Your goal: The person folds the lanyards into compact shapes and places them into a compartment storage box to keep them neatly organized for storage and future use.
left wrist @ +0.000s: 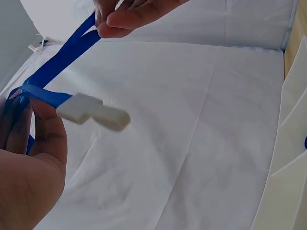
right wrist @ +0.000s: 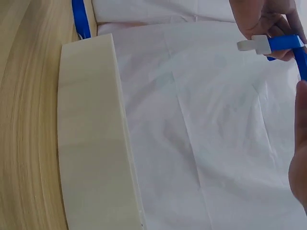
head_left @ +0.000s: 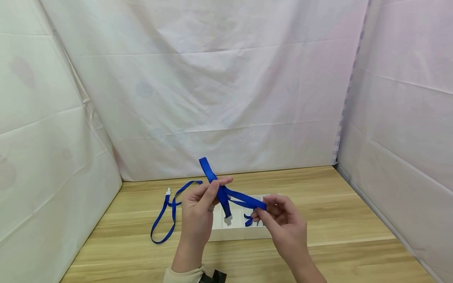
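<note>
Above the white box, both hands hold one blue lanyard (head_left: 223,198) in the air. My left hand (head_left: 199,208) pinches its folded strap between thumb and fingers, and a short folded end sticks up past the fingertips. From that grip hangs the lanyard's white plastic clip (head_left: 228,220), which shows large in the left wrist view as a pale clip (left wrist: 91,111). My right hand (head_left: 284,224) pinches the looped other end of the strap, drawn out to the right. In the right wrist view, the left hand (right wrist: 268,19) appears behind the clip.
A white divided box (head_left: 240,234) stands on the wooden table (head_left: 339,220) beneath the hands, with a blue strap (head_left: 249,221) in its right compartment. Left of it lies a second blue lanyard (head_left: 173,216) with a white clip (head_left: 168,192). White cloth (head_left: 219,86) hangs around the table.
</note>
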